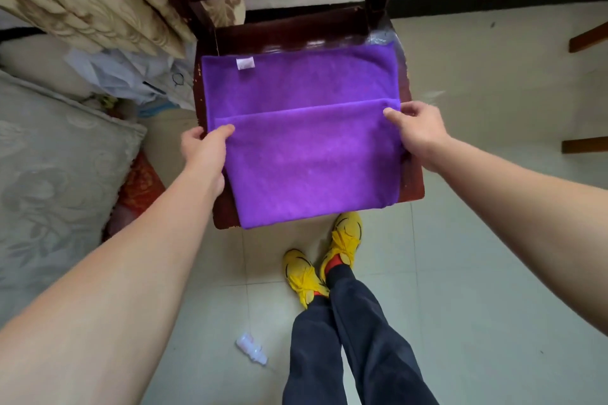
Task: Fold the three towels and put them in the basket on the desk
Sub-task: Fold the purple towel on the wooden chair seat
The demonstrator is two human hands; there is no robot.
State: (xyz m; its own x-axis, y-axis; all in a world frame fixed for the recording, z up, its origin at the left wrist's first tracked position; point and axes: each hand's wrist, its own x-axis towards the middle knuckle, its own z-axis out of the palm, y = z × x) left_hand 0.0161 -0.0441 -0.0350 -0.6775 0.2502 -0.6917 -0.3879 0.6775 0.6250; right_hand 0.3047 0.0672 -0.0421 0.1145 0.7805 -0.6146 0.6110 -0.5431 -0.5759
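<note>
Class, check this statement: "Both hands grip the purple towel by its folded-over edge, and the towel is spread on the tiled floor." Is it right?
Not quite. The head view shows the left hand and right hand gripping the purple towel by its folded-over edge, but it is spread on the seat of the wooden chair, not on the tiled floor.

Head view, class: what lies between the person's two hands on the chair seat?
In the head view, only the purple towel spans the stretch between the left hand and right hand; each pinches an end of its folded-over edge. Nothing else lies there.
</note>
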